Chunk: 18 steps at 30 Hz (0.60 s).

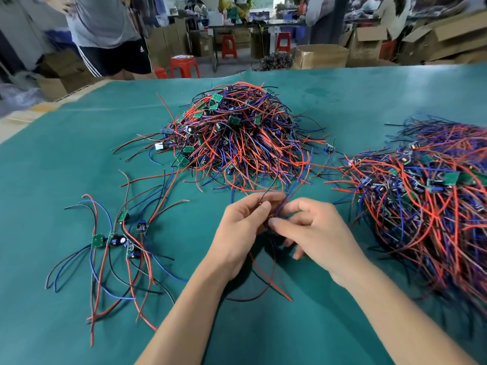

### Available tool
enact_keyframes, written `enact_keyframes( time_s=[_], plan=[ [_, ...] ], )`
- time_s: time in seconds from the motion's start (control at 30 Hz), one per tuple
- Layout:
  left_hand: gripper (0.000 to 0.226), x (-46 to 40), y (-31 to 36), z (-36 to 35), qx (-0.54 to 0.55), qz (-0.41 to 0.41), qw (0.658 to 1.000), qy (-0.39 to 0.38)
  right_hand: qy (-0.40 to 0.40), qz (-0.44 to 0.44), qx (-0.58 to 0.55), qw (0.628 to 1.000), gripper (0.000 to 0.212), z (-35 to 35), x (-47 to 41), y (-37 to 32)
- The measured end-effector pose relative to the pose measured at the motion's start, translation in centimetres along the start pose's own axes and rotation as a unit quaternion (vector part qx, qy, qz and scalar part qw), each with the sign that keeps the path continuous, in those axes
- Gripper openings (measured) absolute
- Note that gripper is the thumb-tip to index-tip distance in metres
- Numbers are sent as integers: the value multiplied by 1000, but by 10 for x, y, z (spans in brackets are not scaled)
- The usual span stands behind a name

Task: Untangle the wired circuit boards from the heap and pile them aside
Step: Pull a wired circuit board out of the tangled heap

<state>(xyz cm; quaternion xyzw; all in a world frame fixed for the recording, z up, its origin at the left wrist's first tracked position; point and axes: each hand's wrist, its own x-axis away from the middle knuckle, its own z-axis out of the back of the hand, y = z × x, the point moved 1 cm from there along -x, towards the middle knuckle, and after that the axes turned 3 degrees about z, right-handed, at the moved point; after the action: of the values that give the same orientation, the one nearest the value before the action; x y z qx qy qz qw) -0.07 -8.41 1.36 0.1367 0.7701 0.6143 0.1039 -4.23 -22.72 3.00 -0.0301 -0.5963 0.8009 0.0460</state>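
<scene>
While both hands meet at lower centre of the frame, the left hand [242,227] and right hand [313,233] pinch the same small bundle of wires [276,206] just below the heap [237,135]. A few freed boards [118,238] lie spread at lower left on the green surface [79,143]; a second mass [427,206] fills the right edge.

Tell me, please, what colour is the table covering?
Teal green table covering, seen best in the head view.
</scene>
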Motion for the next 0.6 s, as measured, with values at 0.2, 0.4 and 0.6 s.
enact_keyframes(
  time_s=[0.2, 0.4, 0.6],
  plan=[
    [33, 2, 2, -1, 4, 6, 999, -39, -3, 1, -42, 999, 6, -5, 1, -1],
    [38, 5, 4, -2, -12, -7, 998, -67, -4, 18, -131, 991, 14, -10, 2, -4],
    [41, 3, 5, -2, -1, -2, 998, -63, 45, -10, -252, 967, 21, -7, -1, -6]
  ],
)
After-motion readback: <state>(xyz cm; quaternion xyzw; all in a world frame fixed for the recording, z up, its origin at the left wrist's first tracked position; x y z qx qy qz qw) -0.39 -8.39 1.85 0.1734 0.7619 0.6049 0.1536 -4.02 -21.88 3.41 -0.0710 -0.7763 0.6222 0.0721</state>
